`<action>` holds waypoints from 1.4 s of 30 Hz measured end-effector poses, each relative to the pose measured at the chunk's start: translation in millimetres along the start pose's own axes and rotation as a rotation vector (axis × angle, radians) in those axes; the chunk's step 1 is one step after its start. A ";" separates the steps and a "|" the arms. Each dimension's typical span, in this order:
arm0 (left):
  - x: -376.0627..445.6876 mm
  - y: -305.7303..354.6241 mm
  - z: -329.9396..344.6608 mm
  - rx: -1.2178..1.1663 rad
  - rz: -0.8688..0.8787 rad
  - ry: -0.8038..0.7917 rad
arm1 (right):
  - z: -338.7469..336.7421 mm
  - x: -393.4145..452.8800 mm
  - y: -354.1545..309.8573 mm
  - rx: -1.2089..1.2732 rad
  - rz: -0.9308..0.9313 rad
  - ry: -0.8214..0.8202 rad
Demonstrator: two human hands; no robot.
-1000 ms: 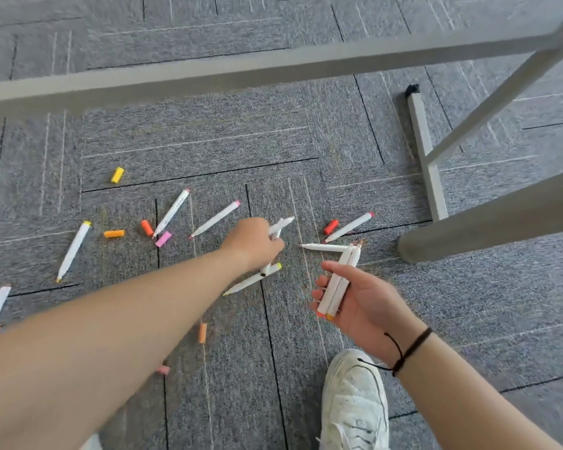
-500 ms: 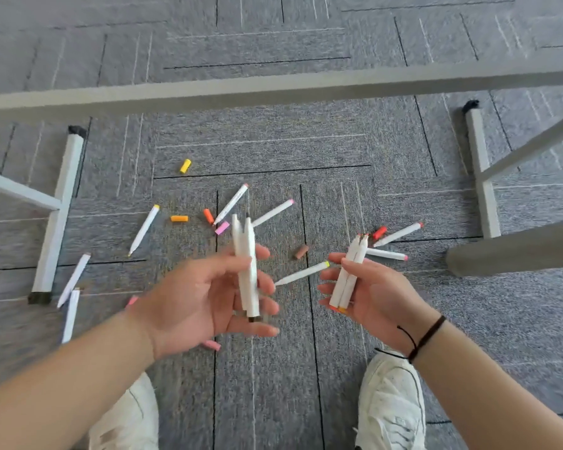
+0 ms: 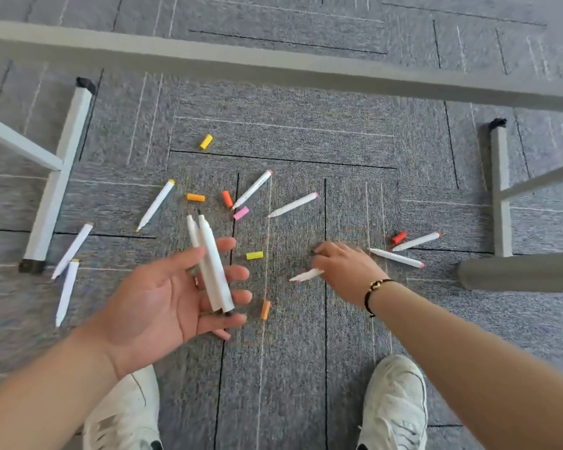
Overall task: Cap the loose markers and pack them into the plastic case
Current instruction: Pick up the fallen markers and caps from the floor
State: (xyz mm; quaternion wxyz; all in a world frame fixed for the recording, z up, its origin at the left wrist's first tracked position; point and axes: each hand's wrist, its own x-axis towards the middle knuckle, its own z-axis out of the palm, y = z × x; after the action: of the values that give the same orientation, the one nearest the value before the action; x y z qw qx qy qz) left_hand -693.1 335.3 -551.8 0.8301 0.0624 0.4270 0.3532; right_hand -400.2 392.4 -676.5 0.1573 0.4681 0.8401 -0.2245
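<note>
Grey carpet (image 3: 306, 141) carried nearly the whole job still undone: white markers lay scattered uncapped, and no plastic case showed anywhere in view. Taking the yellow cap (image 3: 254, 255) at the middle of the floor as the landmark, a pink-ended marker (image 3: 292, 205) and a second marker (image 3: 252, 189) lay beyond it, with a pink cap (image 3: 241, 213), an orange-red cap (image 3: 227, 199) and an amber cap (image 3: 195, 197) up and to its left. Another yellow cap (image 3: 205, 141) sat far beyond it. An orange cap (image 3: 265, 309) lay nearer the person. Well to its right sat a red cap (image 3: 399, 237) beside two more markers (image 3: 396, 257). Far to its left, three markers (image 3: 72, 250) lay near a table leg (image 3: 57, 177). Judging by this, capping had barely begun and packing had not.

Left of the landmark, the left hand (image 3: 163, 300) was palm up, fingers mostly straight and spread, with two uncapped markers (image 3: 212, 266) lying across them under the thumb. Just right of it, the right hand (image 3: 345, 271) was palm down at the carpet, fingers curled, a marker (image 3: 306, 275) poking out beneath it; whether it also pinched a small dark thing at its fingertips I cannot tell.
</note>
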 end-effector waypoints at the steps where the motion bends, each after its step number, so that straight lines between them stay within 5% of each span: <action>1: -0.8 -0.6 -5.3 -0.005 -0.002 0.010 | 0.6 1.6 -0.9 -0.021 -0.010 -0.017; 8: -9.0 -1.8 -26.3 -0.024 -0.028 0.053 | 1.6 4.5 -6.7 -0.065 -0.011 0.008; 11: -8.6 0.5 -29.7 -0.024 -0.028 0.057 | -2.9 5.1 -10.4 0.112 0.095 0.014; 14: -4.3 1.6 -29.1 -0.031 -0.039 0.066 | -14.8 -2.7 -20.0 0.700 0.369 0.065; 17: 3.8 0.4 -18.6 0.022 -0.037 0.087 | -34.6 -23.3 -25.9 1.626 0.549 0.071; 19: 11.7 -2.2 -6.7 0.067 -0.046 0.123 | -44.5 -42.5 -22.2 2.071 0.481 0.041; 22: 27.7 -8.9 15.3 0.138 -0.072 0.138 | -46.9 -68.7 -9.6 2.378 0.285 0.018; 26: 60.6 -23.4 47.2 0.363 -0.147 0.133 | -41.5 -97.4 13.5 2.485 0.222 0.081; 31: 127.6 -52.3 88.1 0.960 -0.242 0.128 | -26.0 -129.9 47.7 2.492 0.404 0.263; 36: 207.0 -91.8 140.7 1.681 0.039 0.038 | -3.3 -152.0 78.1 2.457 0.617 0.433; 39: 241.7 -128.5 167.2 1.743 0.210 0.098 | 4.0 -158.3 93.0 2.481 0.671 0.551; 42: 264.4 -165.8 176.3 1.755 0.171 0.068 | 5.7 -164.5 104.2 2.522 0.671 0.606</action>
State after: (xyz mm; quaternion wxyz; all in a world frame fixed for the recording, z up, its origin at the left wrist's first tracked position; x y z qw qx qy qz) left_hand -370.0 416.2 -684.1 0.4403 0.6986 0.5626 -0.0397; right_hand -226.4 319.7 -627.3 -0.5230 0.5057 -0.0927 -0.6798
